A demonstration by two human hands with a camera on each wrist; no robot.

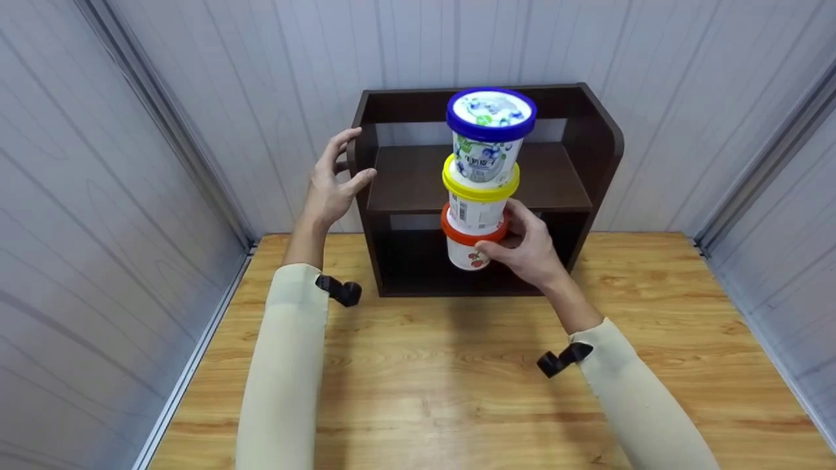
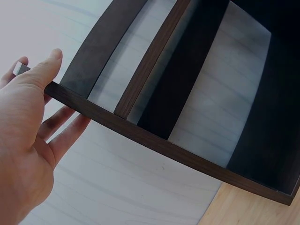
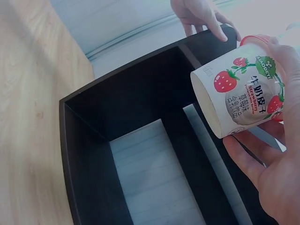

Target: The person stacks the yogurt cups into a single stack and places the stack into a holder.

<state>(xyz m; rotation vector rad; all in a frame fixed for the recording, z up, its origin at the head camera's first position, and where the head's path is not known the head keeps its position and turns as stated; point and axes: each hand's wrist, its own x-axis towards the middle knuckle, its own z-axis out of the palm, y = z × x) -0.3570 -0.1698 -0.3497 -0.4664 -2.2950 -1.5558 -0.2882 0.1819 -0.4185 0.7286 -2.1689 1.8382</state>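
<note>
Three white paper tubs with coloured lids are stacked in the air in front of the shelf. On top is the blue-lidded tub [image 1: 486,153], under it the yellow-lidded tub [image 1: 473,212], and lowest the red-lidded tub [image 1: 467,254] printed with strawberries. My right hand [image 1: 528,251] grips the lowest tub around its side near the red lid, carrying the whole stack. At the left, my left hand [image 1: 334,186] holds the upright side panel of the dark brown shelf [image 1: 408,173], thumb on the inner face and fingers around the outside.
The two-tier shelf stands on a wood-grain table [image 1: 418,391] against a pale panelled wall [image 1: 313,52]. Its middle board [image 1: 555,176] lies behind the stack. More wall panels [image 1: 78,228] close off both sides.
</note>
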